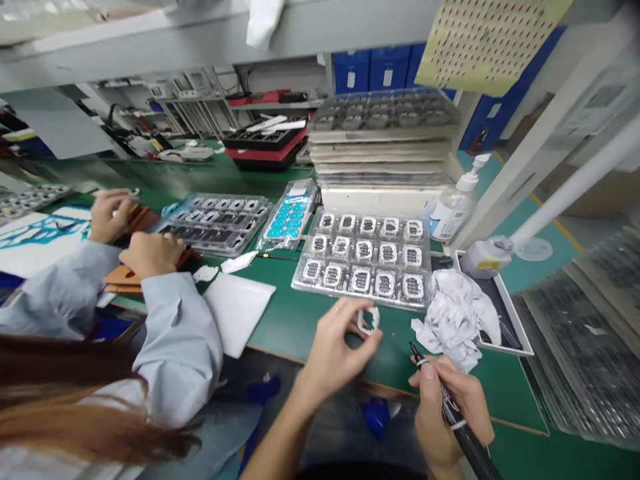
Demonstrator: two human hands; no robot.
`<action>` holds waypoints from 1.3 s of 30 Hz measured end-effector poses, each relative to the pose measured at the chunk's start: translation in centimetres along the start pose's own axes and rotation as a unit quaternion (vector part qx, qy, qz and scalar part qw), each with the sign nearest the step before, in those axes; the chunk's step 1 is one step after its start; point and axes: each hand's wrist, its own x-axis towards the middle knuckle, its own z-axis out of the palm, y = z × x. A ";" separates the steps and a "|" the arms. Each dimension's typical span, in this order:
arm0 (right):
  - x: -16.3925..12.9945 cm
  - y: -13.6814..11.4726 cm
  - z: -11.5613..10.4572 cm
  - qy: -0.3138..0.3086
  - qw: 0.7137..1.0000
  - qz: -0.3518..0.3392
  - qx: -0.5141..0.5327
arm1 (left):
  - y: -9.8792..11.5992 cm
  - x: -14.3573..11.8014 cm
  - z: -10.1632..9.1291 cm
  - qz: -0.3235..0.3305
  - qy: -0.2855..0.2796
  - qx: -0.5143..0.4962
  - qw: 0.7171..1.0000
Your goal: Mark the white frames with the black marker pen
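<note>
Left hand (336, 347) pinching small white frame (369, 321) by edge, looks light, flimsy; right hand (445, 407) wrapped round black pen (453, 413).

Parts tray (364, 261) behind crumpled paper (456, 319), beside pad (235, 309).

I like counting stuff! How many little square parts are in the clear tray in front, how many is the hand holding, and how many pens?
Square parts in the clear tray: 15, in three rows of five
Square part held in the left hand: 1
Pen in the right hand: 1
Total: 17
</note>
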 end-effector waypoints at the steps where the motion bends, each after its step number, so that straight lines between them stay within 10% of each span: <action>1: -0.1 -0.1 0.0 -0.004 1.000 -0.004 -0.007 | -0.8 -0.3 1.0 -0.007 -0.007 -0.007 1.000; 8: -0.7 -2.6 2.1 0.061 0.994 0.089 0.000 | -4.6 0.2 1.8 -0.016 -0.047 -0.013 0.999; 25: 0.0 -1.3 1.1 0.021 0.999 0.035 -0.036 | -4.5 0.2 1.2 0.042 -0.078 0.063 0.994; 39: -0.2 0.1 -0.1 -0.026 0.996 0.087 0.018 | -2.8 0.8 1.4 -0.035 -0.100 0.005 0.994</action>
